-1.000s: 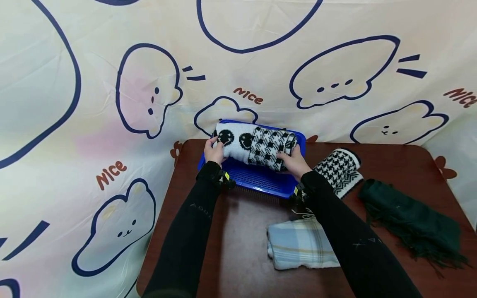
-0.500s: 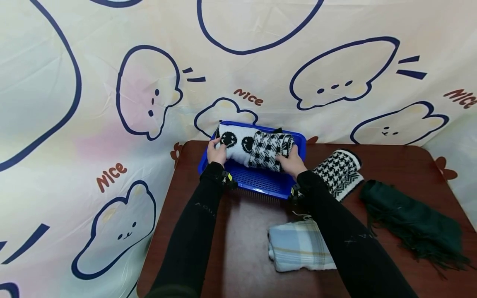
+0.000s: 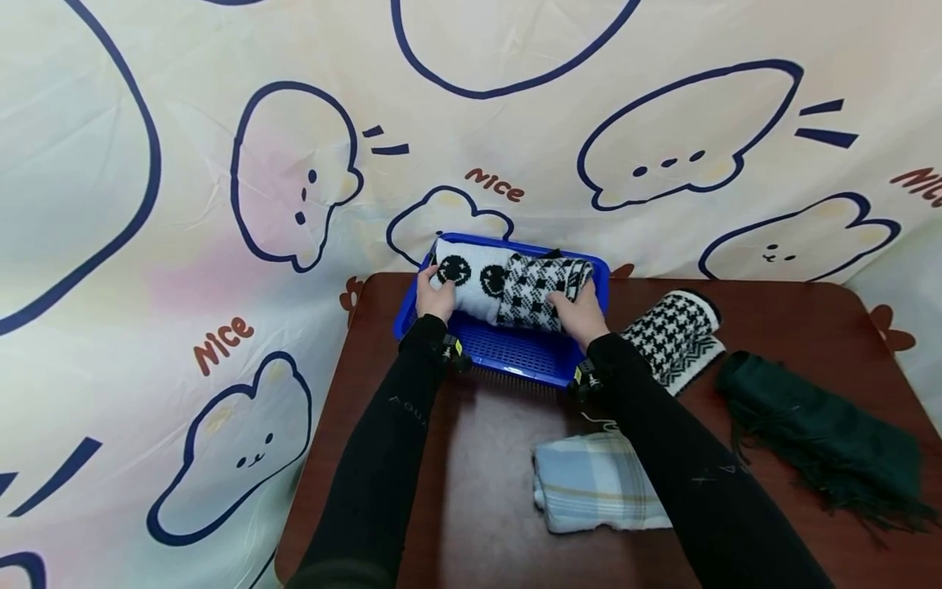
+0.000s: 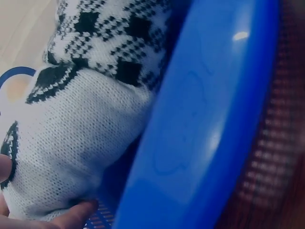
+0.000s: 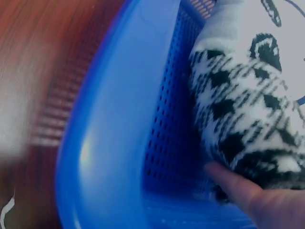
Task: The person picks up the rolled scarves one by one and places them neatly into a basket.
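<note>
A folded black-and-white knit scarf (image 3: 508, 286), part plain white with dark round motifs and part checked, lies along the far side of a blue plastic basket (image 3: 515, 375). My left hand (image 3: 436, 296) grips its left end, thumb on top. At the other end my right hand (image 3: 581, 314) holds the checked part, thumb over the front. In the left wrist view the white knit (image 4: 81, 138) sits inside the basket's rim (image 4: 200, 119), with fingers under its edge. The right wrist view has a finger (image 5: 236, 186) against the checked knit (image 5: 238, 105).
Right of the basket lies a rolled houndstooth scarf (image 3: 671, 331). A dark green fringed scarf (image 3: 817, 433) is farther right. In front, a folded light blue plaid scarf (image 3: 596, 483) is partly covered by my right sleeve. A patterned cloth backdrop (image 3: 545, 139) hangs behind the brown table (image 3: 780, 319).
The scarf has sunk slightly into the basket and shifted a little right, with both hands still holding its ends. The other scarves stay where they were.
</note>
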A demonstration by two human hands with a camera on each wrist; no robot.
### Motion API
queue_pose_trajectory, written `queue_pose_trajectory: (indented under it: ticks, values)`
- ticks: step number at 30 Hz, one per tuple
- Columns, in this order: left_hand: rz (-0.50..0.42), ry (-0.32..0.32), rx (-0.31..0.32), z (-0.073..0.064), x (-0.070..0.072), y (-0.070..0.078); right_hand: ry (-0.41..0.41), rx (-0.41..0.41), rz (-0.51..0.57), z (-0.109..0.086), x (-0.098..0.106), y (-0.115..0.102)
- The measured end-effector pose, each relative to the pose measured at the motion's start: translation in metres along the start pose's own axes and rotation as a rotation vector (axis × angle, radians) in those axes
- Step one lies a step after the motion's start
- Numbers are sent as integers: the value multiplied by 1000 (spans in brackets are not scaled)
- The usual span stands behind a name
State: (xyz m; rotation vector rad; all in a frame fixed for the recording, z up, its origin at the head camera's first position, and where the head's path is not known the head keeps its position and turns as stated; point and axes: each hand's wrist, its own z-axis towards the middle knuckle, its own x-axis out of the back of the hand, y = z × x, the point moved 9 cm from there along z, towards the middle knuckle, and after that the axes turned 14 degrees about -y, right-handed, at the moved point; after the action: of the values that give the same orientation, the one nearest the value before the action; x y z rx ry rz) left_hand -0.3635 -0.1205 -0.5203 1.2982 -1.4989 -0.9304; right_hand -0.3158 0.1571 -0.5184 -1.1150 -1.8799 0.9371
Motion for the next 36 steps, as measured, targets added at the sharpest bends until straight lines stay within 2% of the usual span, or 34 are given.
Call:
queue_pose_trajectory:
  ticks: [5,11,14,16,18,20,22,23,25,26,27,29,30,33,36]
  values:
    - [165,-12,1,-2,-1,7,59,71,-44,-4,8,-4]
    - [356,-65,-62,-13,-2,25,68,138,-132,-16,13,-9]
    - [436,-94,-55,-13,0,26,58,149,-223,-25,11,-18]
    - [461,-121,-38,-6,1,21,54,148,-281,-30,9,-22]
    - [500,-137,-43,-4,3,21,56,147,-323,-33,8,-24]
    - [550,-137,-82,18,4,3,64,148,-345,-35,7,-24]
    - [623,-123,-152,41,2,-15,77,157,-361,-36,9,-23]
    - [658,-126,-172,36,1,-10,85,165,-364,-37,10,-23]
    - [691,-151,-185,52,-3,-19,97,188,-371,-38,13,-24]
    - [688,-183,-170,45,-5,-12,100,199,-378,-38,14,-24]
    - [712,-188,-166,36,-7,-5,99,207,-387,-38,14,-25]
    - [721,-231,-111,12,-9,13,80,217,-410,-38,13,-27]
    - [725,-242,-92,13,-9,10,63,214,-431,-37,11,-27]
    - [752,-253,-38,-3,-10,15,-13,165,-485,-32,5,-26]
    - [752,-271,-2,-1,-11,9,-83,96,-517,-17,4,-18]
